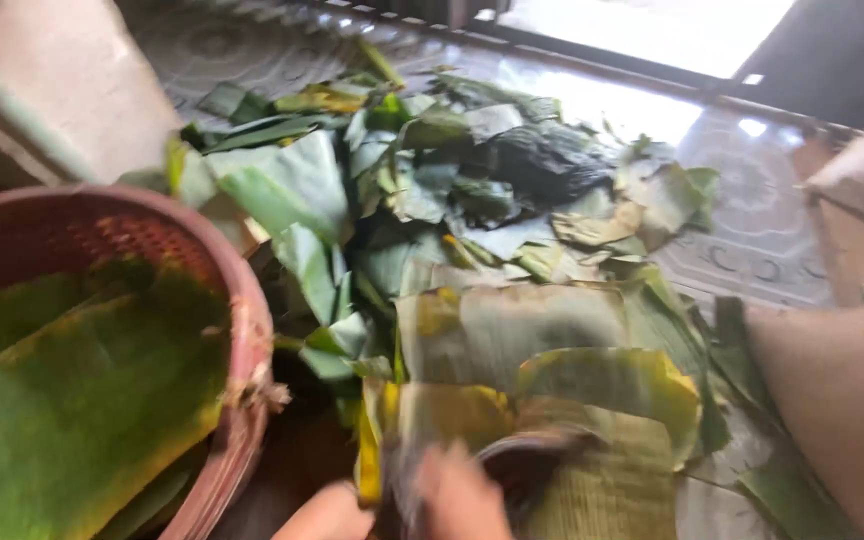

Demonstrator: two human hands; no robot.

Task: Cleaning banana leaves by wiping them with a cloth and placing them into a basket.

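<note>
The view is motion-blurred. At the bottom edge, only the knuckles of my left hand [328,515] show, next to a yellow-edged strip of banana leaf [368,455]. My right hand [462,497] lies just right of it. Its fingers grip a pale green banana leaf piece [442,415] against the rim of a dark round container [527,455]. More cut leaf pieces [602,380] overlap around the container. Whether the left hand holds anything is hidden by the frame edge.
A reddish woven basket [247,330] at the left holds a large green leaf [82,400]. A big heap of torn banana leaves [452,190] covers the patterned tile floor [762,240]. A tan-clothed limb [842,400] fills the right side. A bright doorway [652,30] is at the top.
</note>
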